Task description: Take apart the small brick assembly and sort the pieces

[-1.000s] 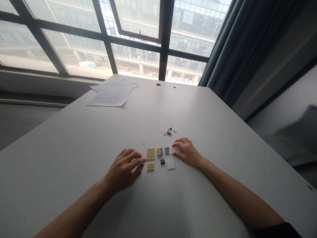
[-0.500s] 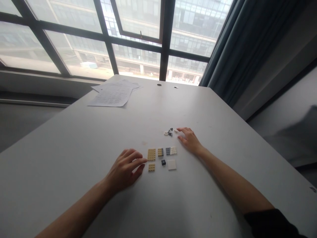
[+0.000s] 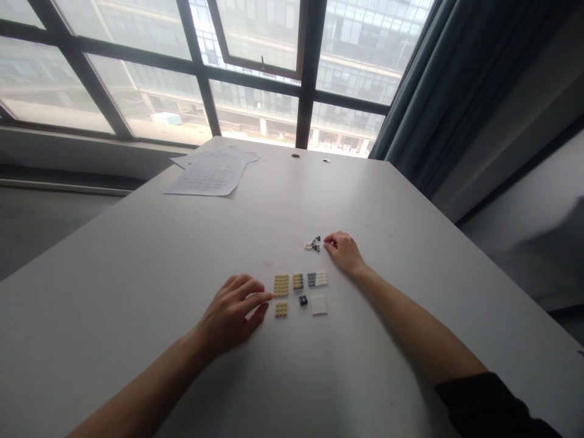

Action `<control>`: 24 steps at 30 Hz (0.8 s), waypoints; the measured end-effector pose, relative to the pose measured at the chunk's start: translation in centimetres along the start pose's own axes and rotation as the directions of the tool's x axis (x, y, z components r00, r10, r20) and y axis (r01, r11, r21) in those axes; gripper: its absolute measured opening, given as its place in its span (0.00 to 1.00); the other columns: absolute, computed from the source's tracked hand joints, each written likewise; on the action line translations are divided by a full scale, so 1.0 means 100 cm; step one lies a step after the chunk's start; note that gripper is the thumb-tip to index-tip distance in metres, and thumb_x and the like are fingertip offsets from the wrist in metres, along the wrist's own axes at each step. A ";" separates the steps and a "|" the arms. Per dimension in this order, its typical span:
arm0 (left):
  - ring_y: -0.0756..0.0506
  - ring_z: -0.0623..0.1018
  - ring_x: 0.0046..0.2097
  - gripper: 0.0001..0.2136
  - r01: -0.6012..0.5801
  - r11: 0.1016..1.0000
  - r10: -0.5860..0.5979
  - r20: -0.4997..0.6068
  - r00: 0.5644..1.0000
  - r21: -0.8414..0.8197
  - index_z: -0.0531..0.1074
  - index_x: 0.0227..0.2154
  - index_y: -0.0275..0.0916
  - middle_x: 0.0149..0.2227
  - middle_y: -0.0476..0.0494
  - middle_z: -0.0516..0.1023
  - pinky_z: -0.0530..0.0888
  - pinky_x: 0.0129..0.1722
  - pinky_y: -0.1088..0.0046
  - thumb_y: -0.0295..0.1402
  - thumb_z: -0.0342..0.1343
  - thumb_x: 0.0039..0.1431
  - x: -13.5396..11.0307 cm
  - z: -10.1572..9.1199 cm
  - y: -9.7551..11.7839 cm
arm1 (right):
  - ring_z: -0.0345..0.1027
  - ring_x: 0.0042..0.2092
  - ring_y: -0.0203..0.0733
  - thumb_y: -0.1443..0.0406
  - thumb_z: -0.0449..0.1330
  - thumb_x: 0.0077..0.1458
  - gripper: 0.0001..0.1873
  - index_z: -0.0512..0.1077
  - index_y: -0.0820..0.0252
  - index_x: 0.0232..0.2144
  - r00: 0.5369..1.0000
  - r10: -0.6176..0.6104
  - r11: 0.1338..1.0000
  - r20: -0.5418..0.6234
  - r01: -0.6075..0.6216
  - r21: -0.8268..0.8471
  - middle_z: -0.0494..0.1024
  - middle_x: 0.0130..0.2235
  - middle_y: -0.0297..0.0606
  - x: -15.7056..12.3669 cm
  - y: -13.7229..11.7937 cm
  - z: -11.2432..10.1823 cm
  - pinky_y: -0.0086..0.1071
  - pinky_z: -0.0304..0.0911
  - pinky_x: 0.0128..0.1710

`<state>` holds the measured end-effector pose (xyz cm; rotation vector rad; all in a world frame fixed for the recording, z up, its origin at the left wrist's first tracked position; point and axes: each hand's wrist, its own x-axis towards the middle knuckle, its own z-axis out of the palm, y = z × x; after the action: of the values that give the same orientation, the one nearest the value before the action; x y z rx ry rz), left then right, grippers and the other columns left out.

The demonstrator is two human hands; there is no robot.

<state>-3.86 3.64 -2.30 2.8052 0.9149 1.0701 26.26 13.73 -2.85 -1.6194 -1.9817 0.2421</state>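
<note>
My left hand (image 3: 237,309) rests on the table with its fingers apart and nothing held. Its index fingertip lies beside the larger tan building-brick plate (image 3: 281,285) and above the smaller tan plate (image 3: 281,309). Farther off, my right hand (image 3: 344,250) pinches at the spot where a small white brick lay; the fingers mostly hide it. Left of that pinch is a loose cluster of small black and grey pieces (image 3: 316,247) with a white piece (image 3: 308,246). Between the hands sit a tan-and-grey pair (image 3: 297,281), a grey plate (image 3: 311,279) and a white studded plate (image 3: 322,278).
A small black brick (image 3: 303,300) and a smooth white square tile (image 3: 319,305) lie nearer me on the white table (image 3: 219,237). Printed papers (image 3: 210,175) are spread at the far left. Windows and a dark curtain (image 3: 424,91) stand beyond the table.
My right thumb and fingers have closed together over the small white brick beside the cluster. My left hand keeps its place, while the view has shifted slightly.
</note>
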 end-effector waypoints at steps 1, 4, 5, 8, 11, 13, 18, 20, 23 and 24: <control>0.47 0.69 0.36 0.08 -0.001 1.000 0.001 0.001 1.000 0.001 0.72 0.37 0.40 0.34 0.45 0.74 0.67 0.39 0.67 0.23 0.55 0.55 0.000 0.000 0.000 | 0.66 0.38 0.40 0.70 0.59 0.53 0.05 0.75 0.60 0.32 1.000 -0.019 1.000 0.000 0.019 0.007 0.75 0.34 0.38 -0.002 0.000 -0.001 0.34 0.59 0.43; 0.47 0.70 0.37 0.08 0.002 1.000 -0.002 0.012 1.000 0.011 0.73 0.37 0.41 0.34 0.45 0.74 0.67 0.39 0.66 0.24 0.55 0.55 0.001 0.000 0.000 | 0.66 0.37 0.40 0.72 0.58 0.52 0.05 0.74 0.60 0.31 0.998 -0.060 0.998 -0.016 0.061 0.031 0.75 0.33 0.37 -0.007 0.001 -0.002 0.34 0.60 0.42; 0.46 0.70 0.37 0.08 0.004 1.000 -0.004 0.018 1.000 0.014 0.73 0.37 0.41 0.34 0.45 0.74 0.67 0.39 0.66 0.24 0.55 0.55 0.000 0.000 0.000 | 0.66 0.37 0.40 0.72 0.58 0.52 0.05 0.74 0.60 0.31 0.997 -0.068 0.997 -0.024 0.069 0.039 0.76 0.33 0.38 -0.010 0.002 -0.003 0.34 0.60 0.42; 0.46 0.70 0.37 0.08 0.005 1.000 -0.005 0.022 1.000 0.018 0.73 0.36 0.41 0.34 0.45 0.74 0.67 0.39 0.66 0.24 0.55 0.55 0.000 0.000 -0.001 | 0.66 0.38 0.40 0.71 0.57 0.53 0.06 0.73 0.60 0.34 0.995 -0.085 0.994 -0.054 0.089 0.071 0.76 0.34 0.38 -0.018 0.003 -0.008 0.35 0.61 0.42; 0.46 0.70 0.36 0.07 0.001 1.000 -0.001 0.017 1.000 0.023 0.73 0.36 0.41 0.34 0.45 0.74 0.67 0.39 0.67 0.24 0.55 0.55 -0.001 0.000 -0.001 | 0.67 0.37 0.40 0.70 0.57 0.55 0.09 0.73 0.59 0.39 0.989 -0.115 0.978 -0.090 0.128 0.164 0.76 0.35 0.38 -0.032 -0.001 -0.017 0.35 0.62 0.41; 0.47 0.70 0.36 0.07 0.000 1.000 -0.001 0.016 1.000 0.026 0.73 0.36 0.41 0.34 0.45 0.74 0.67 0.39 0.67 0.24 0.55 0.55 -0.001 0.000 -0.001 | 0.67 0.36 0.39 0.68 0.57 0.56 0.10 0.73 0.59 0.40 0.988 -0.124 0.960 -0.092 0.143 0.241 0.76 0.34 0.38 -0.042 -0.006 -0.024 0.34 0.63 0.39; 0.46 0.70 0.37 0.07 -0.009 1.000 0.009 0.017 1.000 0.027 0.73 0.36 0.40 0.34 0.45 0.74 0.68 0.39 0.67 0.24 0.55 0.55 0.000 -0.001 -0.001 | 0.67 0.35 0.37 0.65 0.58 0.56 0.08 0.76 0.57 0.37 0.997 -0.064 0.912 0.030 0.046 0.407 0.75 0.34 0.37 -0.071 -0.019 -0.038 0.31 0.62 0.36; 0.46 0.70 0.37 0.08 -0.015 1.000 0.015 0.017 1.000 0.024 0.73 0.36 0.40 0.34 0.46 0.74 0.68 0.39 0.67 0.24 0.55 0.55 0.001 0.000 -0.001 | 0.67 0.34 0.36 0.63 0.59 0.54 0.08 0.76 0.58 0.36 0.992 0.009 0.860 0.128 -0.073 0.504 0.76 0.33 0.36 -0.080 -0.024 -0.039 0.31 0.61 0.35; 0.46 0.70 0.37 0.08 -0.013 1.000 0.013 0.023 1.000 0.022 0.72 0.37 0.41 0.34 0.46 0.74 0.68 0.39 0.67 0.24 0.55 0.55 0.001 0.000 -0.001 | 0.65 0.30 0.34 0.62 0.61 0.51 0.10 0.75 0.60 0.35 0.950 0.129 0.695 0.285 -0.292 0.658 0.76 0.31 0.35 -0.089 -0.029 -0.037 0.30 0.60 0.32; 0.46 0.70 0.37 0.08 -0.014 1.000 0.013 0.023 1.000 0.023 0.72 0.37 0.41 0.34 0.46 0.74 0.68 0.39 0.67 0.24 0.55 0.55 0.001 0.000 -0.001 | 0.64 0.29 0.34 0.61 0.62 0.50 0.10 0.75 0.61 0.35 0.934 0.156 0.643 0.321 -0.343 0.685 0.76 0.31 0.35 -0.091 -0.030 -0.037 0.29 0.60 0.30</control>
<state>-3.89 3.81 -2.27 2.8398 0.9133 1.0338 26.62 3.58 -1.19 -1.3259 -1.4643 1.2328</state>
